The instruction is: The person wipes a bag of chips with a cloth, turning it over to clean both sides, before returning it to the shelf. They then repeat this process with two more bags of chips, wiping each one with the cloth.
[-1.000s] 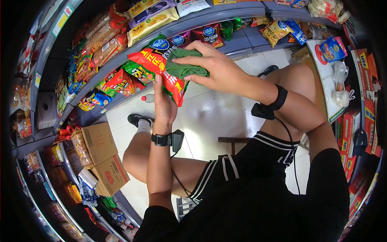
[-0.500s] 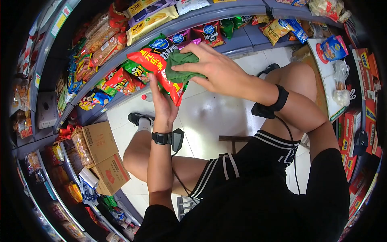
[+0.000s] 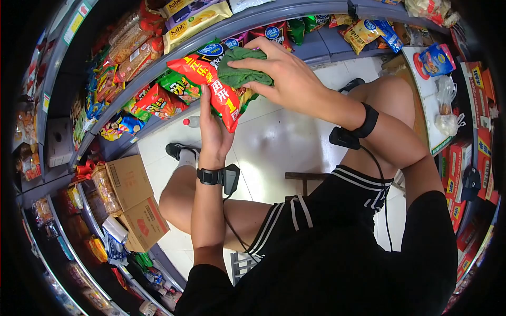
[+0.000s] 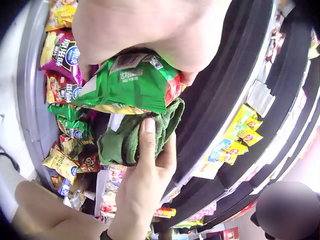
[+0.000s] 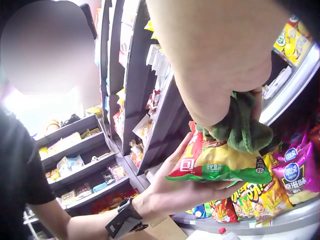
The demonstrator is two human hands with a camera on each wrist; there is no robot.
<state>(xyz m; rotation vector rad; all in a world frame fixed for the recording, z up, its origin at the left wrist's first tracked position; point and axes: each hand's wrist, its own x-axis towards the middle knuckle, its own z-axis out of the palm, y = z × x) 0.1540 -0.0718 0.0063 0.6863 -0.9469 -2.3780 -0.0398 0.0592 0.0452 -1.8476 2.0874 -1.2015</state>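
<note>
My left hand (image 3: pixel 215 132) holds a red and green bag of chips (image 3: pixel 202 70) from beneath, its thumb along the near side. The bag's green back (image 4: pixel 131 84) shows in the left wrist view. In my right hand (image 3: pixel 295 83) is a bunched dark green cloth (image 3: pixel 238 75), gripped between thumb and fingers and laid against the bag's printed front. From the right wrist view, the cloth (image 5: pixel 243 126) lies over the upper part of the bag (image 5: pixel 220 162), while the left palm supports it below. Part of the bag's front is hidden by the cloth.
A curved grey shelf (image 3: pixel 311 62) with several snack bags runs behind the hands. On the floor stand a red-capped bottle (image 3: pixel 193 121) and stacked cardboard boxes (image 3: pixel 132 184). A white counter (image 3: pixel 429 105) bears plastic bags at the right.
The cloth and right hand have shifted a little over the bag's front, showing more of its lower lettering. The left hand keeps its hold, and the bag is slightly higher in view.
</note>
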